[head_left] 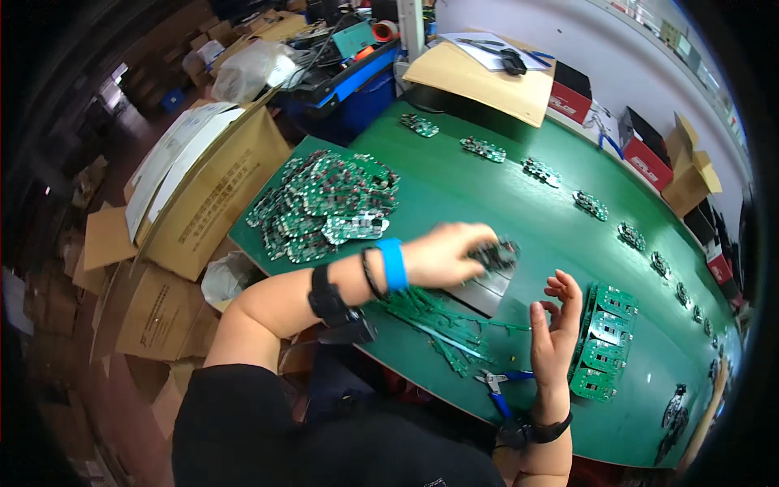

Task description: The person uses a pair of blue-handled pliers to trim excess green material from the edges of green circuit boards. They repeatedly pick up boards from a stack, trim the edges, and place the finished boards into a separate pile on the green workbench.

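Dark circuit board (pixel 498 256) (likely light, stiff, fragile; grip edges) pinched in left hand (pixel 444 256); right hand (pixel 555 339), five o'clock, half-curled, empty.

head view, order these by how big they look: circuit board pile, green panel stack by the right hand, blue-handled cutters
Largest: circuit board pile
Next: green panel stack
Smallest: blue-handled cutters

Left of the left hand (pixel 445 256) stands a carton (pixel 223 195); ahead and left of that hand lies a plastic bag (pixel 243 77) (clear, crumpled). Well ahead is a cardboard sheet (pixel 479 91); ahead and right of the right hand (pixel 557 333), red boxes (pixel 649 158).
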{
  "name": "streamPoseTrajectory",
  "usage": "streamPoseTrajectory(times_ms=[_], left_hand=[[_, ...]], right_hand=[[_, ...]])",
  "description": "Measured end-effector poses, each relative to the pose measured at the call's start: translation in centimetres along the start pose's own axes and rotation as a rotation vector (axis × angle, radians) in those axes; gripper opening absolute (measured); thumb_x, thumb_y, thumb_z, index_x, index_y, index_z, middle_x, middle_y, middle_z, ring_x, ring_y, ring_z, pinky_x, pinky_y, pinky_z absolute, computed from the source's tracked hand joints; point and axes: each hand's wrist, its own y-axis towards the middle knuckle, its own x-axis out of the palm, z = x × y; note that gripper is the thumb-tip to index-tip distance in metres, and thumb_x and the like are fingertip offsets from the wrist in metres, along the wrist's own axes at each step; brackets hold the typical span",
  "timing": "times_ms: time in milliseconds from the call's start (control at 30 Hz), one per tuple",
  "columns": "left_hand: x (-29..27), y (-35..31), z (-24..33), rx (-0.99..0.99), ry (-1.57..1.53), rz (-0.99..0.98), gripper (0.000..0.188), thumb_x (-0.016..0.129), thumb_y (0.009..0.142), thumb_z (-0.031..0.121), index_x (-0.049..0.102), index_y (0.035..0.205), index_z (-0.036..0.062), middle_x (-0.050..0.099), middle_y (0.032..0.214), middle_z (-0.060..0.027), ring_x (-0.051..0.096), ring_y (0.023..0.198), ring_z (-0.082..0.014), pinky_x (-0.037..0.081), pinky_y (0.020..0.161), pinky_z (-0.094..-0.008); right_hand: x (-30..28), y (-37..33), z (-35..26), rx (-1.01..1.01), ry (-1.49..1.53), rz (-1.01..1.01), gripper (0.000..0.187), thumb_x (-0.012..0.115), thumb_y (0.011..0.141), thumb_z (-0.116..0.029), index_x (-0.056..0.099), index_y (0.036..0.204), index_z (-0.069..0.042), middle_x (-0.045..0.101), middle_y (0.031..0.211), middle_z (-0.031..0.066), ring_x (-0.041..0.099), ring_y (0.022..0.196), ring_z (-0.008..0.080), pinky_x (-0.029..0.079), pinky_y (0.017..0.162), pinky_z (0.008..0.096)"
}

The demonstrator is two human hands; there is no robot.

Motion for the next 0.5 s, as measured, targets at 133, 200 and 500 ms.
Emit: streamPoseTrajectory(times_ms=[133,200,500], left_hand=[[-5.6,-5.0,-1.3,-0.202,0.231,0.258,0.040,0.066,0.081,0.001,0.059,0.120,-0.0006,0.068,0.109,-0.0168,0.066,0.102,-0.0257,0.051,0.089,-0.0356],[-7.2,-7.7,-1.4,-0.321,0.480,0.328,0.041,0.068,0.080,0.003,0.061,0.120,0.0002,0.067,0.113,-0.0162,0.065,0.104,-0.0270,0.051,0.090,-0.0366],[-13.7,-19.3,-7.7,-0.262,0.291,1.166,0.042,0.069,0.085,0.003,0.056,0.125,-0.0038,0.066,0.113,-0.0111,0.063,0.100,-0.0178,0.052,0.085,-0.0323]], right_hand=[[-1.0,0.3,-1.5,-0.055,-0.090,-0.056,0.025,0.061,0.084,0.003,0.062,0.109,-0.002,0.056,0.112,0.0092,0.055,0.099,0.0194,0.045,0.081,0.0286],[-1.4,0.5,-2.4,-0.120,-0.179,-0.049,0.016,0.060,0.083,0.003,0.064,0.098,-0.001,0.058,0.104,0.0099,0.056,0.097,0.0213,0.045,0.081,0.0307],[-8.0,-0.3,-4.8,-0.172,-0.521,0.061,0.009,0.060,0.087,-0.002,0.062,0.093,0.004,0.060,0.099,0.0140,0.057,0.098,0.0271,0.041,0.092,0.0341]])
